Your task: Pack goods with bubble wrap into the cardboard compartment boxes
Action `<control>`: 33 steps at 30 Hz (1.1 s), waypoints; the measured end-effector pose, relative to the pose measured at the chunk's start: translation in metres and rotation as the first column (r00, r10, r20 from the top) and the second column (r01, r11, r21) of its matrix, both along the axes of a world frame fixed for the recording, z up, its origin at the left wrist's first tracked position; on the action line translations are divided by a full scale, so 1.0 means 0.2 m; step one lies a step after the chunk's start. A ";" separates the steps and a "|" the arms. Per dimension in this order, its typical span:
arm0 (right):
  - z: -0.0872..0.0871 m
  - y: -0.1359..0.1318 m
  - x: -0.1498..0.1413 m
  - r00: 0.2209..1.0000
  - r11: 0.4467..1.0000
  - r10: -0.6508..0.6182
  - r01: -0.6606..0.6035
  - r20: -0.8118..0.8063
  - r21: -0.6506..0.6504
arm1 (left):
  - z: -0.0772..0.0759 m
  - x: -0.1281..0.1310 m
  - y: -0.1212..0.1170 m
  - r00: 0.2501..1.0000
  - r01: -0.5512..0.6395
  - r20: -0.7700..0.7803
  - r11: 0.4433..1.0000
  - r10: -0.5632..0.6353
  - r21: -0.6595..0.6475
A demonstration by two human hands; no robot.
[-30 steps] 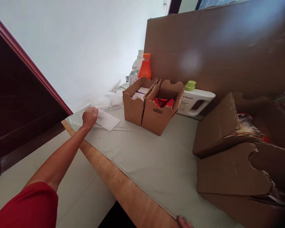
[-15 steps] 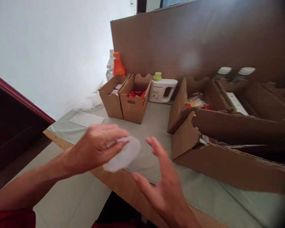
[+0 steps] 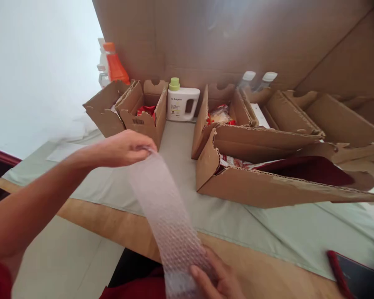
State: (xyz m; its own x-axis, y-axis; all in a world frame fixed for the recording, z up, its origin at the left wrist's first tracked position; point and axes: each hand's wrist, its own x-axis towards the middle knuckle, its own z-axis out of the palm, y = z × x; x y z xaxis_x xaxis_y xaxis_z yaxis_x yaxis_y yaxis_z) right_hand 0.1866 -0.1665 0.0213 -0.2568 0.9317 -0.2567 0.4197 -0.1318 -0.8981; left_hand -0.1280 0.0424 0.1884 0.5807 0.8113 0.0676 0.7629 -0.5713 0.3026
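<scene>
White sheet (image 3: pixel 62 152): flat on the pale green cloth (image 3: pixel 180 166) at left. Orange bottle (image 3: pixel 116 66): far left, behind two narrow cardboard boxes (image 3: pixel 140 124); the right-hand one contains a red packet (image 3: pixel 146 110). Left hand (image 3: pixel 126 148): fingers closed, pinching the far end of a bubble wrap strip (image 3: pixel 170 207). Strip: raised at centre, slanting from far left to near right across the table's wooden edge (image 3: pixel 121 220). White jug (image 3: pixel 183 104): upright, far centre, green cap fitted. Right hand (image 3: pixel 226 284): near centre, gripping the strip's near part, thumb on top. Long open box (image 3: pixel 268 187): right. Dark phone-like device (image 3: pixel 358 274): near right, red edge, partly out of view.
</scene>
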 end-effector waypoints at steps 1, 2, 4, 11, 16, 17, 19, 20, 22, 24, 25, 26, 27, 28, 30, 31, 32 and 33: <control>-0.04 -0.03 -0.03 0.998 0.999 -0.043 0.042 0.043 0.029 | -0.05 0.07 0.08 0.997 0.040 -0.066 0.998 -0.038 0.039; -0.07 -0.05 -0.06 0.993 0.994 -0.088 0.083 0.075 0.068 | -0.10 0.13 0.15 0.988 0.058 -0.151 0.992 -0.041 0.112; -0.11 -0.06 -0.12 0.977 0.975 -0.185 0.169 0.106 0.145 | -0.20 0.25 0.25 0.973 0.054 -0.229 0.974 -0.002 0.219; -0.06 0.03 -0.19 0.982 0.952 -0.026 -0.033 0.187 0.306 | -0.49 0.48 0.36 0.968 0.124 -0.247 0.944 -0.047 0.306; 0.03 0.06 -0.10 0.923 0.921 0.076 -0.210 0.378 0.328 | -0.52 0.48 0.40 0.967 0.165 -0.240 0.922 -0.082 0.350; 0.05 0.05 -0.05 0.912 0.922 0.057 -0.204 0.406 0.328 | -0.51 0.46 0.36 0.970 0.168 -0.227 0.915 -0.088 0.366; 0.09 0.06 0.04 0.891 0.912 -0.046 -0.146 0.452 0.382 | -0.52 0.41 0.23 0.978 0.180 -0.168 0.895 -0.121 0.408; 0.12 0.08 0.08 0.878 0.891 -0.109 -0.122 0.466 0.437 | -0.53 0.39 0.14 0.981 0.188 -0.118 0.882 -0.152 0.432; 0.15 0.15 0.09 0.862 0.812 -0.173 -0.148 0.476 0.564 | -0.57 0.35 -0.01 0.976 0.195 -0.002 0.866 -0.219 0.461; 0.17 0.28 0.02 0.860 0.713 -0.132 -0.263 0.493 0.650 | -0.62 0.34 -0.10 0.965 0.195 0.078 0.886 -0.250 0.420; 0.16 0.37 -0.04 0.852 0.671 -0.087 -0.333 0.517 0.662 | -0.65 0.34 -0.11 0.969 0.186 0.085 0.910 -0.233 0.371; 0.15 0.45 -0.11 0.834 0.647 -0.032 -0.402 0.550 0.648 | -0.69 0.35 -0.09 0.978 0.169 0.069 0.936 -0.199 0.310; 0.12 0.53 -0.17 0.808 0.634 0.016 -0.464 0.589 0.619 | -0.72 0.36 -0.05 0.987 0.144 0.036 0.958 -0.157 0.249; 0.09 0.59 -0.23 0.777 0.631 0.062 -0.517 0.626 0.578 | -0.75 0.36 -0.01 0.993 0.118 -0.003 0.973 -0.120 0.197; 0.03 0.64 -0.31 0.726 0.637 0.125 -0.582 0.676 0.506 | -0.82 0.36 0.09 0.995 0.088 -0.065 0.988 -0.081 0.124; 0.00 0.63 -0.34 0.714 0.638 0.143 -0.596 0.686 0.487 | -0.85 0.36 0.14 0.994 0.087 -0.078 0.991 -0.079 0.105; -0.02 0.60 -0.35 0.710 0.635 0.155 -0.605 0.687 0.481 | -0.88 0.35 0.17 0.993 0.089 -0.082 0.992 -0.082 0.093; -0.04 0.54 -0.35 0.711 0.630 0.159 -0.607 0.685 0.484 | -0.90 0.33 0.19 0.993 0.092 -0.084 0.993 -0.085 0.080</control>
